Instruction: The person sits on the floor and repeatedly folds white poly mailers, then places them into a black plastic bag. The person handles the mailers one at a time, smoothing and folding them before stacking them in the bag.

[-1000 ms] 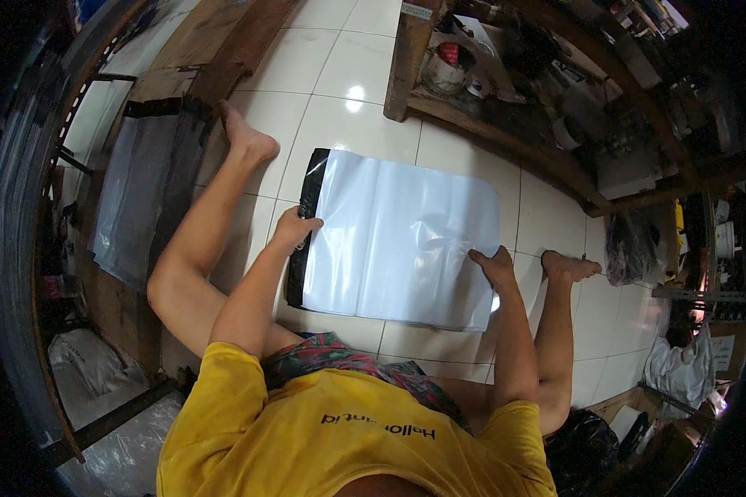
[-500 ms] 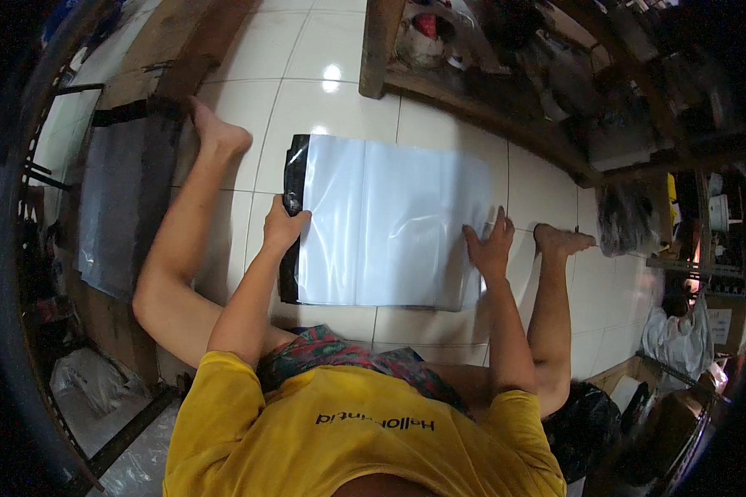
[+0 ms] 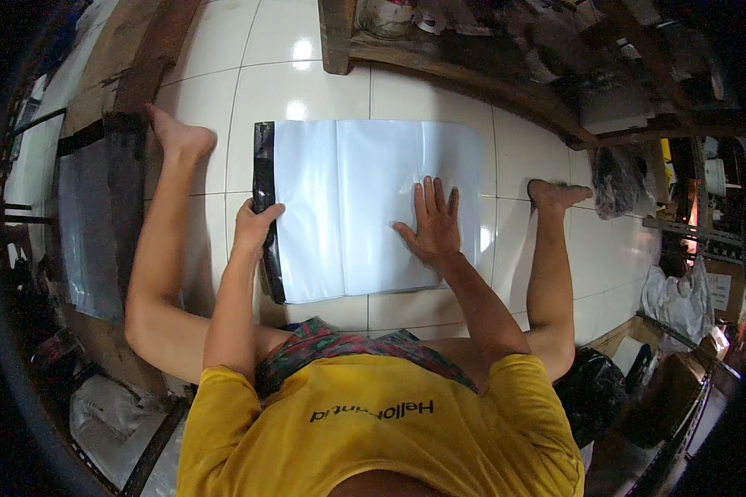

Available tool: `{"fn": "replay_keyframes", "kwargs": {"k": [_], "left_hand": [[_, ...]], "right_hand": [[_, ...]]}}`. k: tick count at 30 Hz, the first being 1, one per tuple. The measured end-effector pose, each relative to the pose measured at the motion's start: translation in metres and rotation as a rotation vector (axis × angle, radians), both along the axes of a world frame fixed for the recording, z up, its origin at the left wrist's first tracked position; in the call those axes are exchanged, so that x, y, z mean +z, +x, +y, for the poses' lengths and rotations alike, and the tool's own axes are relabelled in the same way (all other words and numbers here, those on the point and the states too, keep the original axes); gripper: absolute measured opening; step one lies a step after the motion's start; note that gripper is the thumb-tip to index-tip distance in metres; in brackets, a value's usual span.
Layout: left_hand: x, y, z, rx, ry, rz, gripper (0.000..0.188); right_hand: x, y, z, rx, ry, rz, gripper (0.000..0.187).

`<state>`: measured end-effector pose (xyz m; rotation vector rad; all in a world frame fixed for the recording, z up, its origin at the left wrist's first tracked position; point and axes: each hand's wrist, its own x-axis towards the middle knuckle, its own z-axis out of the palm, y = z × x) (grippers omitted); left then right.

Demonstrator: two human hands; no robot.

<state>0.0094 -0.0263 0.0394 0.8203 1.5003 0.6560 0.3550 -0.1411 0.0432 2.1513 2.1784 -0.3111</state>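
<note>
One black edge (image 3: 264, 166) of the white plastic sheeting (image 3: 373, 174), on the floor (image 3: 261, 87) at your twelve o'clock, seems anchored at nine, clamped in your left hand (image 3: 252, 225), fingers half hidden, while your right hand (image 3: 435, 234), fingers apart, lies flat toward four, presumably steadying it.

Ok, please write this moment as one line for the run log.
left hand: holding black edge | right hand: spread palm-down over white plastic | white plastic: flat on tiled floor
</note>
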Motion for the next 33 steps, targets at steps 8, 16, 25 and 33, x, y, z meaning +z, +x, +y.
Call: {"fn": "replay_keyframes", "kwargs": {"k": [8, 16, 25, 33], "left_hand": [[0.021, -0.005, 0.008, -0.096, 0.113, 0.126, 0.025], [-0.017, -0.01, 0.028, -0.28, 0.468, 0.778, 0.049], [0.008, 0.13, -0.116, -1.306, 1.119, 0.488, 0.071], [-0.005, 0.154, -0.143, -1.44, 1.144, 0.742, 0.073]], "right_hand": [[-0.019, 0.014, -0.021, -0.06, 0.124, 0.037, 0.087], [-0.02, 0.006, -0.011, -0.005, 0.224, 0.066, 0.075], [-0.038, 0.105, -0.034, -0.961, -0.074, 0.609, 0.093], [-0.034, 0.089, -0.042, -0.942, -0.187, 0.752, 0.111]]}}
